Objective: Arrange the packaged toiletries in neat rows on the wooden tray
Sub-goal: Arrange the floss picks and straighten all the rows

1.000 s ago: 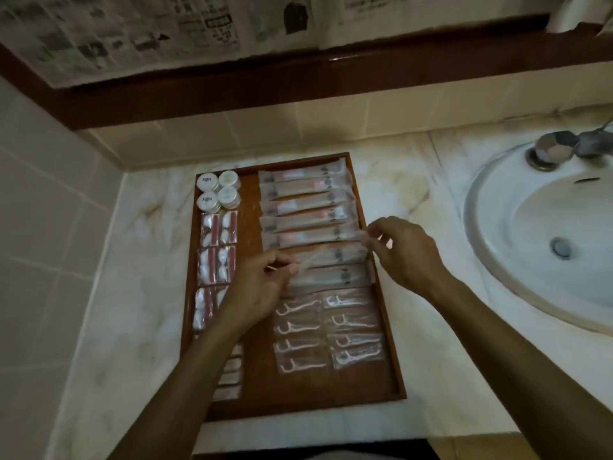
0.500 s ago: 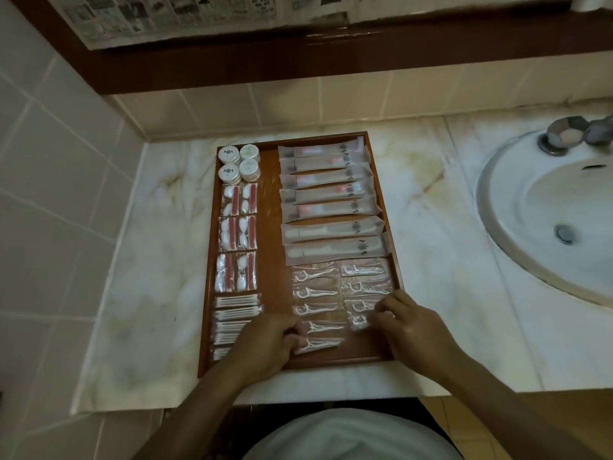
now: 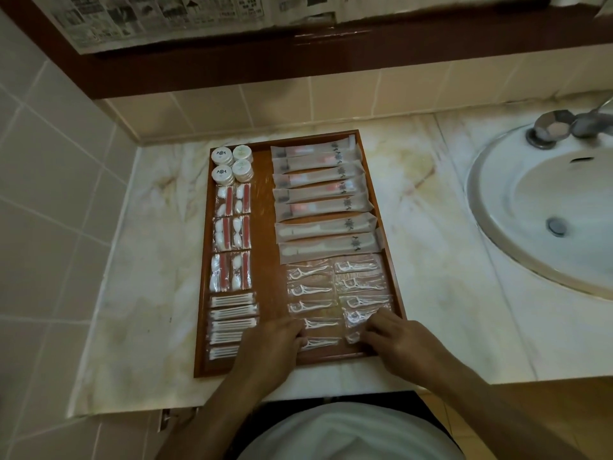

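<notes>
The wooden tray (image 3: pixel 264 227) lies on the marble counter. On it are round white pots (image 3: pixel 232 164), red-and-white packets (image 3: pixel 232 237), cotton bud packets (image 3: pixel 232 313), long toothbrush packets (image 3: pixel 321 200) and floss pick packets (image 3: pixel 331 283) in two columns. Both hands are at the tray's near end. My left hand (image 3: pixel 272 346) touches the left end of the nearest floss pick packet (image 3: pixel 320 342) with its fingertips. My right hand (image 3: pixel 398 343) rests its spread fingers on the nearest packets of the right column (image 3: pixel 356 318), which look crumpled.
A white sink (image 3: pixel 497 227) with a metal tap (image 3: pixel 557 127) lies to the right of the tray. A tiled wall runs along the left, and a dark wooden ledge with newspaper (image 3: pixel 166 21) hangs over the back. Bare marble counter (image 3: pixel 159 260) flanks the tray.
Both hands left the long packets at mid-tray and came to the floss pick packets at the near end. The view has pulled back.
</notes>
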